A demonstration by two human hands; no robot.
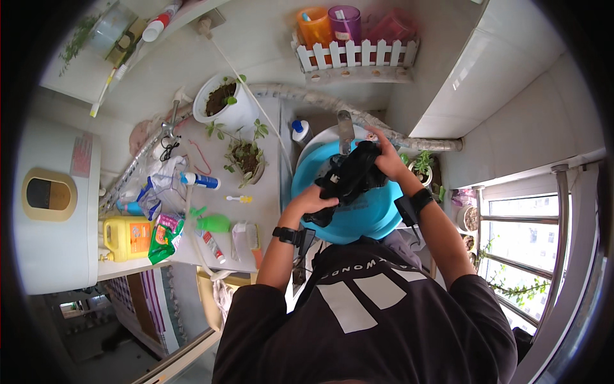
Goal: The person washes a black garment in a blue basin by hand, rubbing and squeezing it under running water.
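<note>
A bunched black cloth (348, 174) is stretched slantwise over a light blue basin (364, 224), and both my hands hold it. My left hand (313, 200) grips its lower left end, fingers curled round it. At the upper right end, my right hand (387, 160) is closed on the cloth, with some fingers hidden behind it. A metal faucet (346, 131) stands just beyond the bundle. The cloth covers much of the basin's inside, and its exact kind does not show.
On the left counter stand potted plants (245, 160), a yellow jug (126, 237), a green spray bottle (213, 223) and a brush (255, 245). A blue-capped bottle (301, 132) is beside the basin. A fenced cup rack (358, 56) hangs behind; a barred window (521, 230) is right.
</note>
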